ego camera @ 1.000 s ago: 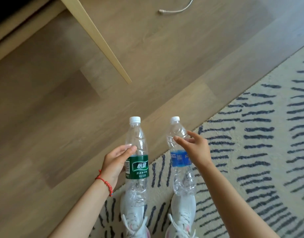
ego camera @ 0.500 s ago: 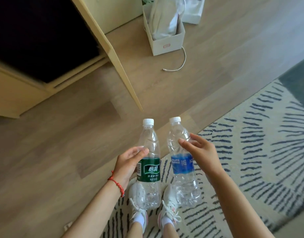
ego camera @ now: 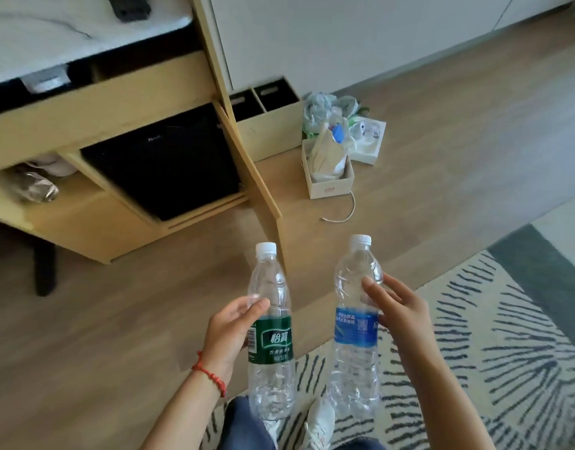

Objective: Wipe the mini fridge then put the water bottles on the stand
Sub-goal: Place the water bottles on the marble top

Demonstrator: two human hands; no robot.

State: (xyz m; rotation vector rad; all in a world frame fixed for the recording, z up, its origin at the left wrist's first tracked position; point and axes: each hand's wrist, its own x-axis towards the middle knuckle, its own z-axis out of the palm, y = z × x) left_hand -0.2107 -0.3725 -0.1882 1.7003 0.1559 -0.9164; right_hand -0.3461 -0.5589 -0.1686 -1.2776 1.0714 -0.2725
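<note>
Under the wooden stand (ego camera: 85, 102) sits the black mini fridge (ego camera: 162, 164), its cupboard door (ego camera: 247, 167) open. I can't tell if it's wiped. My left hand (ego camera: 229, 329) grips the green bottle (ego camera: 271, 332); my right hand (ego camera: 400, 310) grips the blue bottle (ego camera: 356, 326). Both bottles are up in the air, so I think putting them on the stand is left.

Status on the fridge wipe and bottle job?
Done: cannot tell if the mini fridge was wiped; no cloth is visible. In hand: left hand grips the green-label bottle, right hand the blue-label bottle. Left: set both on the stand.
</note>
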